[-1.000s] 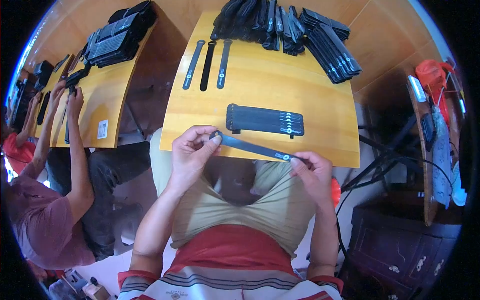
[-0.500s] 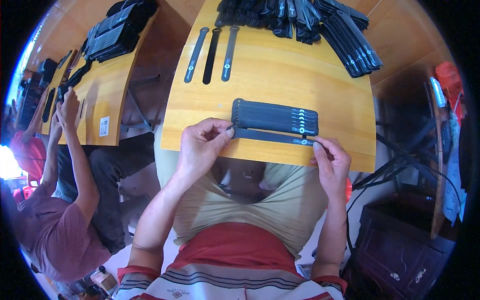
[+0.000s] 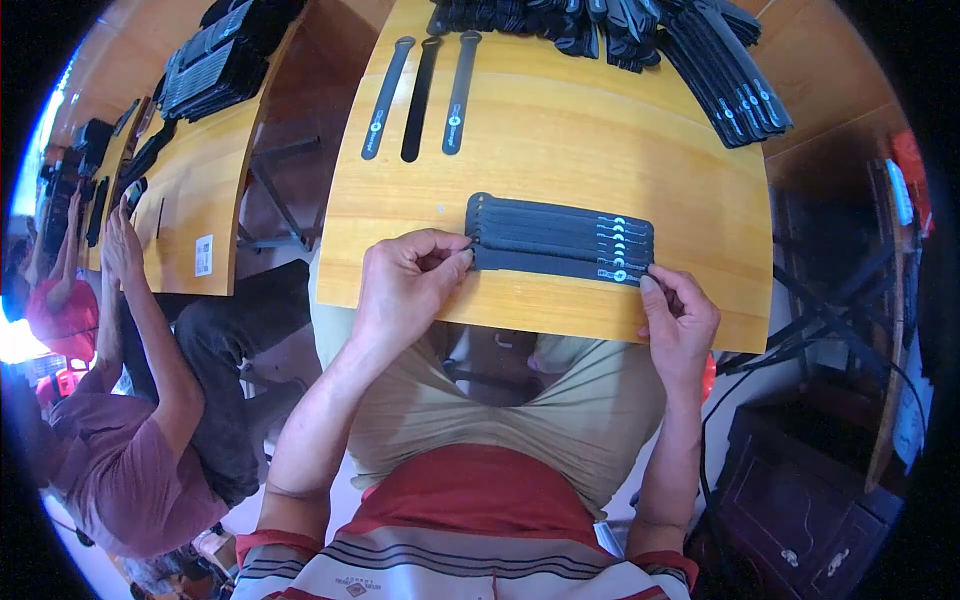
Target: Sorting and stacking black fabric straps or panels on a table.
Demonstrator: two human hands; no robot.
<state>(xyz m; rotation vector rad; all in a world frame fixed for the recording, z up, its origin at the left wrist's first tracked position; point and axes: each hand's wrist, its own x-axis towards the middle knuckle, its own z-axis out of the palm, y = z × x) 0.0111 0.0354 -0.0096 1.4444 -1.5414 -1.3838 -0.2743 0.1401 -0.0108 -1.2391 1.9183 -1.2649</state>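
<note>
A flat black strap [image 3: 555, 269] with a small white mark near its right end is stretched between my hands. My left hand [image 3: 415, 278] pinches its left end between thumb and fingers. At the other end, my right hand [image 3: 681, 315] grips the tip, thumb on top. The strap lies against the near edge of an overlapping row of like black straps [image 3: 555, 222], whose round-holed ends line up at the left and whose white marks show at the right.
Three separate straps [image 3: 455, 95] lie spaced out at the far left of the wooden table [image 3: 560, 130]. Heaped strap bundles [image 3: 725, 80] fill its far edge. To the left, a co-worker [image 3: 140, 440] sits at another table [image 3: 215, 175] holding piled straps. A dark cabinet [image 3: 800, 490] stands at right.
The strap between my hands has come up against the near side of the row, narrowing the gap. My view has shifted slightly; the co-worker's hands have moved.
</note>
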